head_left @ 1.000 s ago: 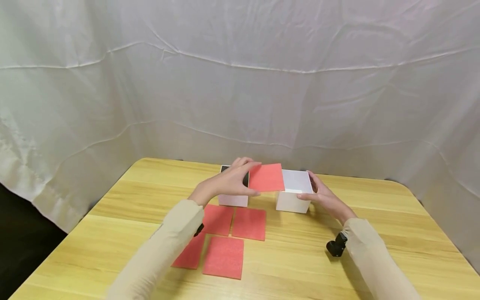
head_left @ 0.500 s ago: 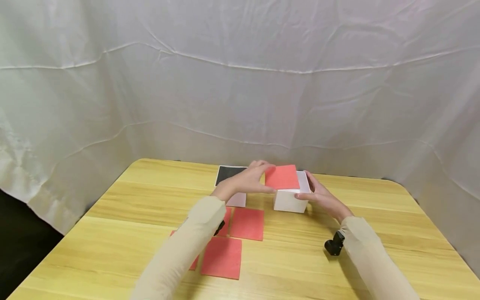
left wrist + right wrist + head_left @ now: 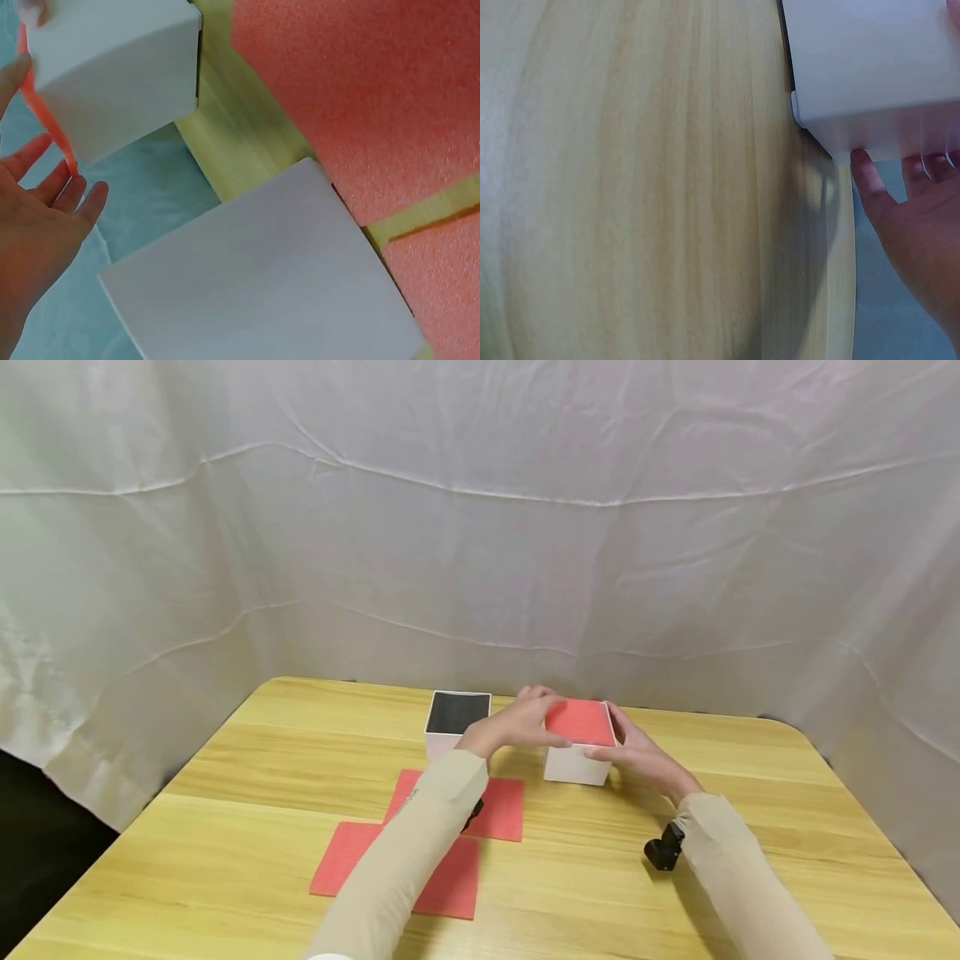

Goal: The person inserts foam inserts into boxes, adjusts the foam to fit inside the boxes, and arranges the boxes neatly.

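A red foam square lies on the open top of a white box near the table's far edge. My left hand holds the square at its left edge, fingers at the back and thumb along the front. In the left wrist view the square's thin edge shows beside the box, with my left hand just below. My right hand holds the box at its right front corner. The right wrist view has a fingertip of that hand against the box wall.
A second white box with a black inside stands just left of the first, also seen close up as a box. Several red foam squares lie flat on the wooden table under my left forearm. A white cloth hangs behind.
My left hand carried the red square rightward from above the black-lined box and lowered it onto the white box. My right hand stayed on that box.
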